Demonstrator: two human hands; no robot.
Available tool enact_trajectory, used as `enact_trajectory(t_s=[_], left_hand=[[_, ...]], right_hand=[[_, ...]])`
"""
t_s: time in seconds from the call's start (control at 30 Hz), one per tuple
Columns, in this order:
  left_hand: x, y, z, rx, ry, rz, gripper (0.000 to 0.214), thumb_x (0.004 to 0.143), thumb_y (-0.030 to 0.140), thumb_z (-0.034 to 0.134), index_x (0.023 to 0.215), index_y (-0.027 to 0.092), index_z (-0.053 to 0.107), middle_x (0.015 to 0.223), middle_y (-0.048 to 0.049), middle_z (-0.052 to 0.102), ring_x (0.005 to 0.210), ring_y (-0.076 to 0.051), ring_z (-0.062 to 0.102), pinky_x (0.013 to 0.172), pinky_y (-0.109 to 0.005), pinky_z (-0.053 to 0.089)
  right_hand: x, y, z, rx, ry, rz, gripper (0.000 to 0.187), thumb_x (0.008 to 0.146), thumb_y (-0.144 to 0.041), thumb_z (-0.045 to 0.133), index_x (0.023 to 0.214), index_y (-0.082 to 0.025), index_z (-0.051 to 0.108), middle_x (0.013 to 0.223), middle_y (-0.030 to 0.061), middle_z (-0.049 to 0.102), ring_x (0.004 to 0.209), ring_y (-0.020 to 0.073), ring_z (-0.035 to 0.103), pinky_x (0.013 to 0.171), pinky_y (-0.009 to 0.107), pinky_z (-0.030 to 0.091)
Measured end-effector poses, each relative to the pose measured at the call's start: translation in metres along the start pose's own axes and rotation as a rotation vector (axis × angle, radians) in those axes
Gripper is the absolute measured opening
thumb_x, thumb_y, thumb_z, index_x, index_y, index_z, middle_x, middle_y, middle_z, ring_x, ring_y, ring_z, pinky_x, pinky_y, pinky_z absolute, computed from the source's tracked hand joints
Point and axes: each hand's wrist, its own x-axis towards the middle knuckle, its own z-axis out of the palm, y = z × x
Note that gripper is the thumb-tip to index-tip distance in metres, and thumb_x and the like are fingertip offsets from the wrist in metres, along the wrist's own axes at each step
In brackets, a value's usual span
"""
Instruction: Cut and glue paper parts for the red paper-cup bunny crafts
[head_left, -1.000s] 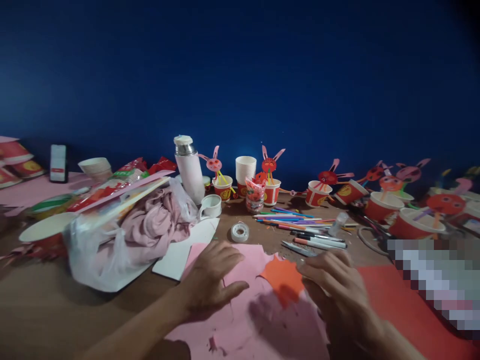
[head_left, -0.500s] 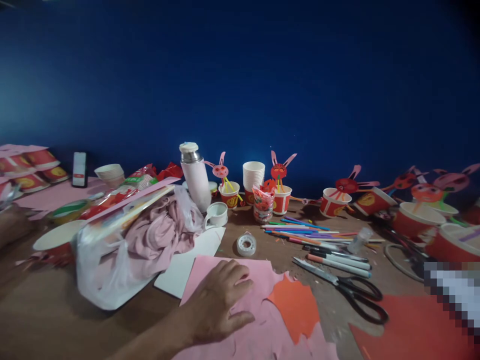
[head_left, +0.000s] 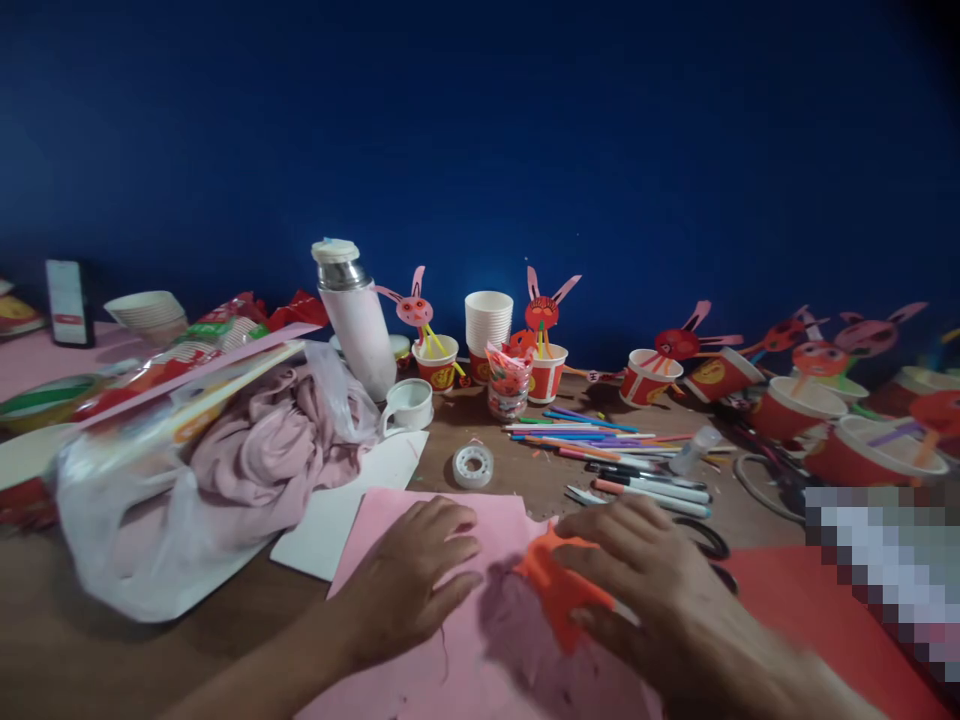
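Note:
My left hand (head_left: 416, 575) lies on a sheet of pink paper (head_left: 360, 600), fingers loosely spread and holding nothing. My right hand (head_left: 645, 570) is over an orange paper cutout (head_left: 555, 575) with jagged edges, which rests on the pink sheet. Its fingers and thumb are apart above the cutout; whether they touch it I cannot tell. Behind the right hand are scissors (head_left: 705, 535) with black handles, mostly covered by it. A roll of clear tape (head_left: 473, 465) sits just beyond the pink sheet.
Markers (head_left: 660, 495) and colored sticks (head_left: 577, 430) lie behind. Paper cups with rabbit figures (head_left: 651, 375) line the blue wall. At left are a plastic bag with pink cloth (head_left: 262, 460), a flask (head_left: 356, 330) and a mug (head_left: 409, 405). Red paper (head_left: 802, 610) lies right.
My right hand has come in from the right, over the orange cutout and part of the scissors. My left hand stays on the pink paper. The view has turned slightly right.

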Motion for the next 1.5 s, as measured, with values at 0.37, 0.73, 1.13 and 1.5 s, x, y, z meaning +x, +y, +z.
enact_trajectory(t_s=[0.37,0.73,1.13,1.5], left_hand=[[0.006,-0.002,-0.014,0.056,-0.101,-0.501,0.016,0.068,0.030,0.062,0.072,0.018,0.053,0.080,-0.0017,0.055,0.076,-0.020,0.052,0.071,-0.036,0.040],[0.011,0.013,-0.016,-0.625,-0.063,-0.648,0.003,0.074,0.018,0.041,0.074,0.019,0.039,0.064,0.0052,0.040,0.056,-0.009,0.039,0.051,-0.020,0.033],[0.012,-0.002,-0.036,-0.549,-0.032,-0.644,0.035,0.071,0.015,0.036,0.102,0.014,0.053,0.079,-0.0016,0.060,0.062,-0.012,0.053,0.055,-0.021,0.041],[0.012,-0.007,-0.035,-0.225,-0.094,-0.507,0.042,0.070,0.012,0.036,0.104,0.021,0.059,0.099,-0.0021,0.066,0.089,-0.018,0.061,0.079,-0.028,0.046]], right_hand=[[-0.013,-0.007,0.032,0.093,-0.155,0.081,0.018,0.077,-0.026,0.061,0.095,-0.024,0.060,0.106,0.0018,0.063,0.097,0.0217,0.055,0.083,0.038,0.039],[-0.018,0.001,0.033,-0.031,-0.011,0.153,0.015,0.083,-0.018,0.049,0.075,-0.022,0.061,0.073,0.0025,0.062,0.071,0.0157,0.056,0.070,0.032,0.035],[-0.016,0.001,0.033,-0.018,-0.031,0.087,0.012,0.080,-0.018,0.052,0.088,-0.021,0.060,0.092,0.0032,0.066,0.085,0.0172,0.057,0.081,0.035,0.033],[-0.021,0.010,0.033,0.016,-0.050,0.123,0.013,0.083,-0.024,0.054,0.092,-0.022,0.063,0.096,0.0025,0.066,0.083,0.0169,0.058,0.079,0.034,0.034]])
